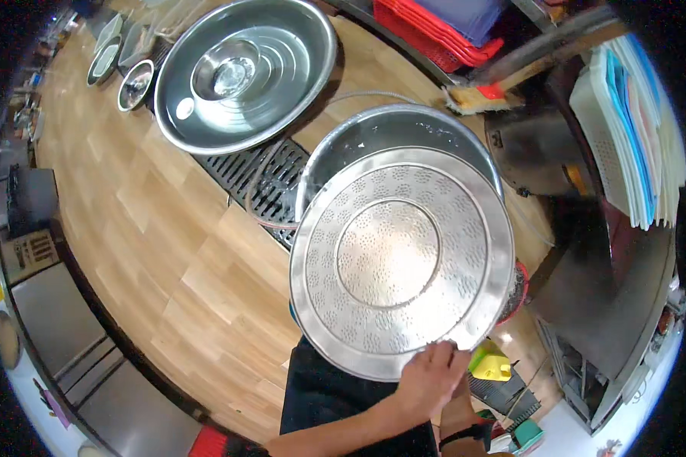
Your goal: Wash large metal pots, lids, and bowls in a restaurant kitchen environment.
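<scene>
A round, shiny metal tray with a dimpled pattern is held tilted over a big metal basin, covering much of it. My left hand grips the tray's near rim, its fingers bent over the edge. Right behind it, at the same part of the rim, is my right hand, wearing a dark band at the wrist. Its fingers are mostly hidden, so their hold cannot be told. Further off, a second wide metal basin holds a small metal bowl and some water.
Between the basins, a hose lies over a slotted floor drain grate. A brush, red baskets and stacked plastic trays are at the upper right. A yellow container is near my hands. Smaller bowls stand at the upper left.
</scene>
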Tool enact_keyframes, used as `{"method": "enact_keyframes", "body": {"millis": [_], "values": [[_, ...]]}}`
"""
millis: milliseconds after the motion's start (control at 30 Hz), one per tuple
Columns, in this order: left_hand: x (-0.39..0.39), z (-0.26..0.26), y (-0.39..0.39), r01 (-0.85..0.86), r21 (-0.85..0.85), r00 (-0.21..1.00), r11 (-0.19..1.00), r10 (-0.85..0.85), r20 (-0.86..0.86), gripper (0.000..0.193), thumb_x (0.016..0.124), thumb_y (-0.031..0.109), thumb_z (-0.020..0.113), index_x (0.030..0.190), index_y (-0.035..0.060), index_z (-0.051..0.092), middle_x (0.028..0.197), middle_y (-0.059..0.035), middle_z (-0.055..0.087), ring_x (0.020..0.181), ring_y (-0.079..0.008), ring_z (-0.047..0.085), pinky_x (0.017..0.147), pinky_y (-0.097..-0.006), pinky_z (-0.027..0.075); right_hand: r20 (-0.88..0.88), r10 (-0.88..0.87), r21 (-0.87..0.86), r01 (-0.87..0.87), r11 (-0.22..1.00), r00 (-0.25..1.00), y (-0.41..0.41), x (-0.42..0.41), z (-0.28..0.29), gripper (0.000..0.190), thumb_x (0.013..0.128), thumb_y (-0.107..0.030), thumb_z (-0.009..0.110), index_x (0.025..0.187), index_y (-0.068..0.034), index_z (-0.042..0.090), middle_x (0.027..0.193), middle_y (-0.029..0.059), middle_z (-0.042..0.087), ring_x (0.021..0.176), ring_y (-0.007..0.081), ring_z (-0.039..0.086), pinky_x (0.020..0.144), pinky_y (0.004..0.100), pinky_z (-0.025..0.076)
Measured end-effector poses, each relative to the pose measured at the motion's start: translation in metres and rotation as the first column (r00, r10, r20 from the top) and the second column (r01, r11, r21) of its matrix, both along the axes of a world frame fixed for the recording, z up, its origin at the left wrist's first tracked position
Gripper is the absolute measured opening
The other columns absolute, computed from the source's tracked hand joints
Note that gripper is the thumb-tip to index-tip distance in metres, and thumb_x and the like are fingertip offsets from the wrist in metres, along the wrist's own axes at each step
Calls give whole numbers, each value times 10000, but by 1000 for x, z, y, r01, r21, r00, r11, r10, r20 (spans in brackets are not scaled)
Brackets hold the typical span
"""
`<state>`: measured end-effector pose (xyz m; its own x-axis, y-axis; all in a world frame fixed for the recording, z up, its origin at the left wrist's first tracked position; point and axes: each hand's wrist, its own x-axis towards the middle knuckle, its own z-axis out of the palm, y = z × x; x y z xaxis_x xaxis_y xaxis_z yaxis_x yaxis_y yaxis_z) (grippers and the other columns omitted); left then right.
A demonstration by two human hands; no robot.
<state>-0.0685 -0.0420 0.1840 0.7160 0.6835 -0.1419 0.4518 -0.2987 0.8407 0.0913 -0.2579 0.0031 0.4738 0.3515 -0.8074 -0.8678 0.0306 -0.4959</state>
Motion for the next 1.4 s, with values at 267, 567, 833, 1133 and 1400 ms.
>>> {"method": "enact_keyframes", "body": {"millis": [267,567,833,1133,1400], "values": [[-64,36,-3,-124,-35,988,992,127,92,216,699,168,619,881,91,534,847,-81,494,736,-232,566,546,-335,496,219,206,-152,-175,973,954,30,-36,43,593,900,-515,476,1284,-64,451,1198,98,535,1081,269,510,951,403,394],[-205,10,62,-517,-157,822,841,539,183,143,709,107,652,810,84,555,736,-90,554,662,-241,544,542,-362,456,453,309,-269,-202,942,836,160,-76,135,505,910,-423,527,1258,-58,509,1192,93,564,1083,208,525,937,358,414],[-364,-26,101,-718,-646,358,260,933,-22,85,864,131,551,786,98,542,657,43,447,597,-56,416,537,-243,369,560,805,-714,-607,349,-196,354,-209,256,224,873,-206,610,762,-16,570,675,81,571,573,186,477,535,332,399],[-463,28,180,-917,-243,363,316,914,-180,249,902,294,551,808,64,569,722,-9,573,604,-83,538,510,-207,406,731,533,-617,-745,252,-426,420,-367,236,214,873,-171,551,747,-28,455,591,204,481,546,388,477,509,415,407],[-395,80,337,-686,309,570,659,751,-334,261,709,123,716,820,0,515,595,-80,510,555,-174,502,503,-323,400,785,514,-428,-903,48,-345,474,-463,193,145,857,-146,556,864,-27,472,673,170,591,585,381,591,524,463,454]]}}
